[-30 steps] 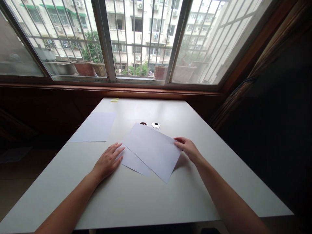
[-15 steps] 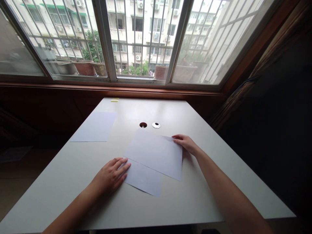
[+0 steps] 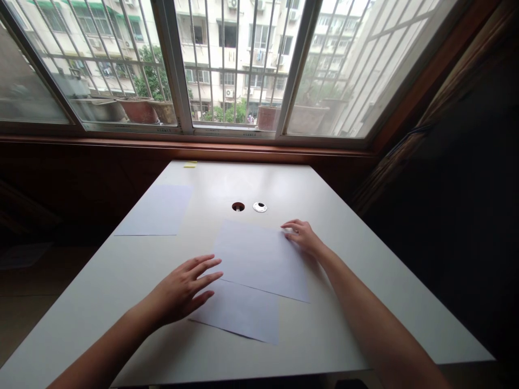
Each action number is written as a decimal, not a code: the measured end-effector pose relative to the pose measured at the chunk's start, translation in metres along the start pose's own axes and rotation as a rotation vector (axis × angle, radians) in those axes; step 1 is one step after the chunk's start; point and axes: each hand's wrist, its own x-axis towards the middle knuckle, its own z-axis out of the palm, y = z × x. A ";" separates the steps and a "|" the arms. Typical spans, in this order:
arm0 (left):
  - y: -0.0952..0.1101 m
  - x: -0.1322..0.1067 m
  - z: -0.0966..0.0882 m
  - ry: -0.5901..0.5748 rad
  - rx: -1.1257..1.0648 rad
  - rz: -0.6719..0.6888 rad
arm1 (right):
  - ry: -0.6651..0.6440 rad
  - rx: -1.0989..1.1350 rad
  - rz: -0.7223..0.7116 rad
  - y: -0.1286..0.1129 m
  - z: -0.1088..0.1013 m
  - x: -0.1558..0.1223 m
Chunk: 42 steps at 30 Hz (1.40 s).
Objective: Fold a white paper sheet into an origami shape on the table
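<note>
Two white sheets of paper overlap on the white table, in the middle of the head view. The upper sheet (image 3: 255,259) lies slightly turned over the far part of the lower sheet (image 3: 247,313), whose near strip shows. My left hand (image 3: 184,289) is open with spread fingers, over the left edges of both sheets; whether its fingertips touch the paper I cannot tell. At the upper sheet's far right corner is my right hand (image 3: 304,236), its thumb and fingers apart around the corner, with no grip to be seen.
Another white sheet (image 3: 156,210) lies flat at the table's left side. Beyond the sheets are a round cable hole (image 3: 238,207) and its loose-looking round cover (image 3: 260,207). Yellow strips (image 3: 190,164) stick near the far edge of the table (image 3: 344,292), below a barred window.
The lower sheet has shifted toward me and the upper one has turned a little. My left hand has spread its fingers; my right hand has loosened at the corner and moved slightly left.
</note>
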 end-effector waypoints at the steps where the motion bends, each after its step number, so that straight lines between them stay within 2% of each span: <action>1: -0.004 0.004 0.002 -0.008 0.008 0.016 | 0.053 -0.064 -0.041 -0.004 0.002 -0.002; 4: -0.009 0.012 0.015 -0.053 0.009 0.096 | 0.121 -0.173 -0.181 -0.028 0.014 -0.012; 7: -0.002 0.015 0.029 -0.064 -0.011 0.150 | 0.004 -0.240 -0.311 -0.056 0.032 -0.026; 10: 0.009 0.014 0.037 -0.064 0.010 0.113 | -0.128 -0.290 -0.349 -0.071 0.043 -0.040; 13: 0.015 0.012 0.040 -0.051 0.039 0.056 | -0.221 -0.330 -0.306 -0.065 0.042 -0.047; 19: 0.014 0.007 0.049 -0.035 0.064 -0.034 | -0.307 -0.384 -0.257 -0.040 0.021 -0.049; 25: 0.014 0.012 0.059 -0.033 0.070 -0.209 | -0.331 -0.376 -0.275 -0.032 0.014 -0.040; 29: 0.022 0.021 0.069 0.000 0.079 -0.342 | -0.332 -0.362 -0.264 -0.028 0.010 -0.026; 32: 0.026 0.027 0.068 0.032 0.055 -0.407 | -0.341 -0.337 -0.260 -0.028 0.009 -0.019; 34: 0.019 0.030 0.060 0.028 -0.004 -0.381 | -0.346 -0.326 -0.267 -0.029 0.009 -0.017; 36: 0.001 0.032 0.048 -0.006 -0.098 -0.294 | -0.346 -0.321 -0.277 -0.031 0.010 -0.017; 40: -0.058 0.039 0.036 0.016 -0.075 -0.136 | -0.343 -0.306 -0.302 -0.033 0.011 -0.018; 42: -0.084 0.041 0.039 -0.001 -0.048 -0.136 | -0.347 -0.302 -0.307 -0.034 0.010 -0.017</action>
